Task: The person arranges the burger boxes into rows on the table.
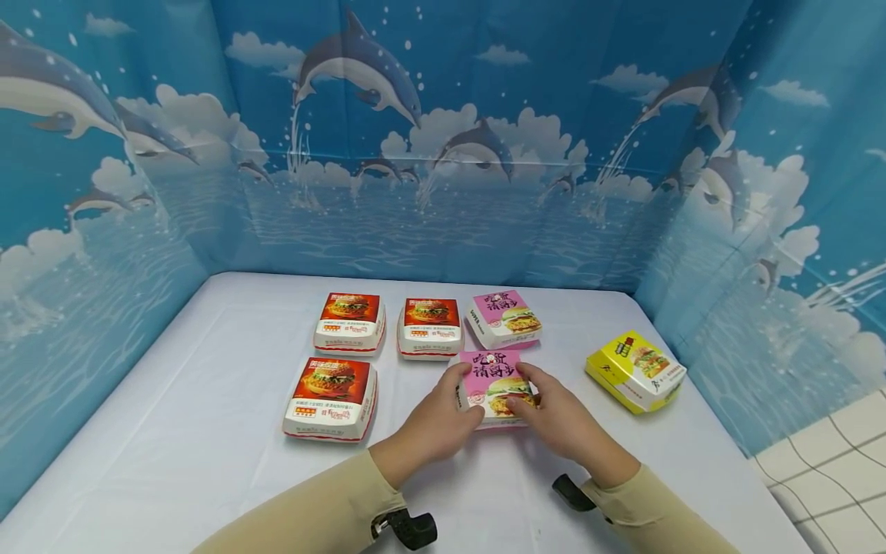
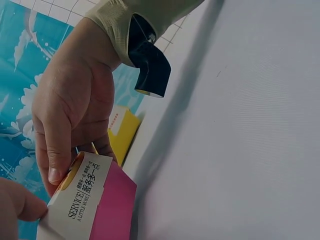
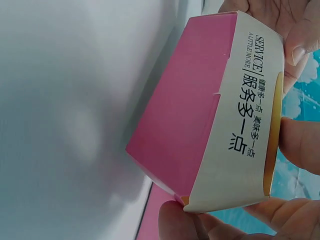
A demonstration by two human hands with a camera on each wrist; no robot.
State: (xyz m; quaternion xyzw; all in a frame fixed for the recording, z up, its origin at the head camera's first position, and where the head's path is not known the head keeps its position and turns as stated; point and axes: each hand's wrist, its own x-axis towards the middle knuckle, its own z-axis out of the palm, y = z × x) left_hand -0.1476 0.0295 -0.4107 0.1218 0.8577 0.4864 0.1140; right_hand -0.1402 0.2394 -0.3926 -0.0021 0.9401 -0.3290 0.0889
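Observation:
Between my two hands is a pink-and-white burger box (image 1: pixel 494 385) with a burger picture on its lid, close over the white table. My left hand (image 1: pixel 431 425) grips its left side, thumb at the near edge and fingers along the far left corner. From the right, my right hand (image 1: pixel 566 422) holds it the same way, thumb over the lid's burger picture. In the right wrist view the box's pink base and white front panel (image 3: pixel 235 130) with black lettering show between both hands. Just behind it sits a second pink burger box (image 1: pixel 504 319).
Three red-and-white burger boxes stand to the left: one back left (image 1: pixel 349 323), one back middle (image 1: pixel 430 328), one front left (image 1: pixel 331 398). A yellow burger box (image 1: pixel 635 372) sits turned at the right. A blue dolphin curtain (image 1: pixel 443 223) borders the white table (image 1: pixel 208 400).

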